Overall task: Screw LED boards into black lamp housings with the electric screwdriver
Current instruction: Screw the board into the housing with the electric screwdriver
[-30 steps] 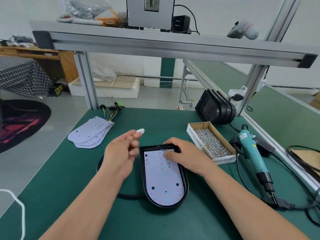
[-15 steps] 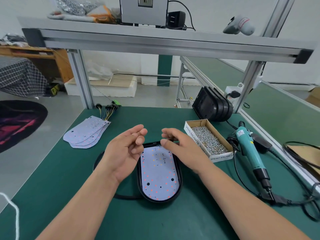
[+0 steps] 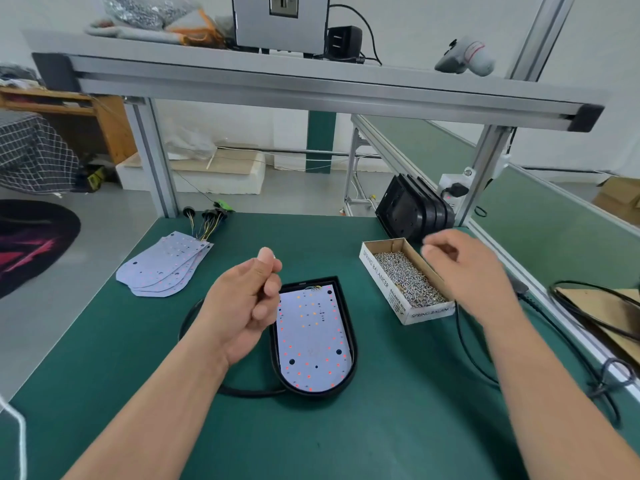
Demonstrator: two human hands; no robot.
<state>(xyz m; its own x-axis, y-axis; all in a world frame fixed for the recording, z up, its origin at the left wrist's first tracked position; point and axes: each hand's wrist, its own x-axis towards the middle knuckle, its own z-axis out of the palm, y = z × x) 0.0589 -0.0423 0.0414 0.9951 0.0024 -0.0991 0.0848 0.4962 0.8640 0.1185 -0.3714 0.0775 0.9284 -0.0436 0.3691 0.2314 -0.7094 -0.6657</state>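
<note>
The LED board lay seated in the black lamp housing at the middle of the green surface, its dark holes seemingly unfilled, so the step in hand looked like fetching screws. The right hand, blurred, hung over the far side of the screw box at the housing's 2 o'clock, its grip loosely curled with nothing visible in it; the left hand, at 10 o'clock, had fingers curled under the thumb — whether they pinched anything I could not tell; the electric screwdriver did not show; the next move called for one screw picked out and stood in a board hole.
</note>
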